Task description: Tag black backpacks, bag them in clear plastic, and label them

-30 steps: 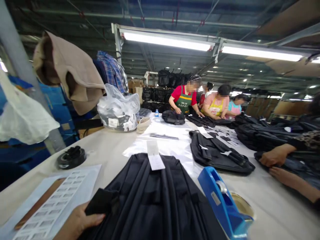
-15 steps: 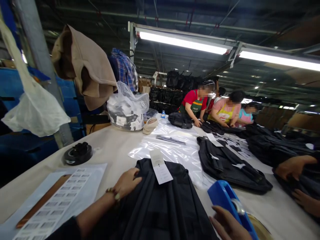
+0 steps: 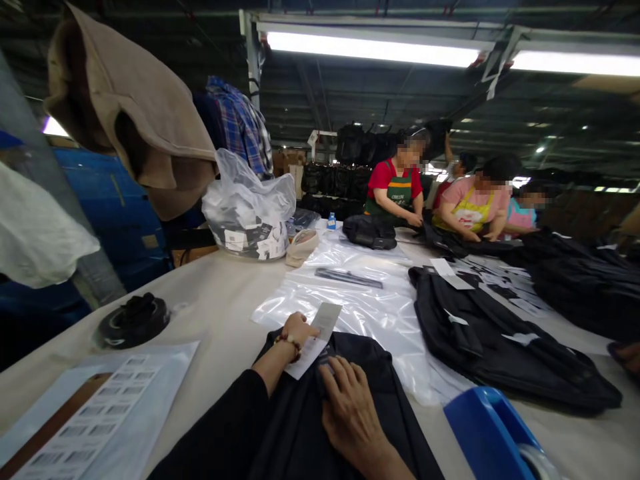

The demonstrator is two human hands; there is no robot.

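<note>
A black backpack [image 3: 370, 363] lies strap side up on the table in front of me. Across its top end slants a white paper tag [image 3: 327, 320]. My left hand [image 3: 299, 328], with a beaded bracelet at the wrist, is closed on the tag's left edge. Just below it, my right hand [image 3: 350, 410] bends its fingers onto the backpack near its top, gripping the fabric there; its thumb is hidden. To the right, a blue tape dispenser [image 3: 483, 417] stands beside the backpack.
Clear plastic bags [image 3: 295, 293] lie beyond the backpack. Barcode label sheets [image 3: 95, 420] and a black tape roll [image 3: 134, 320] are on the left. Another tagged black bag [image 3: 480, 333] lies right. A filled plastic sack [image 3: 250, 220] stands behind; co-workers [image 3: 395, 187] work across the table.
My left hand has moved from the backpack's upper left edge onto the tag, which now slants the other way. My right hand has left the tape dispenser's side and come onto the backpack.
</note>
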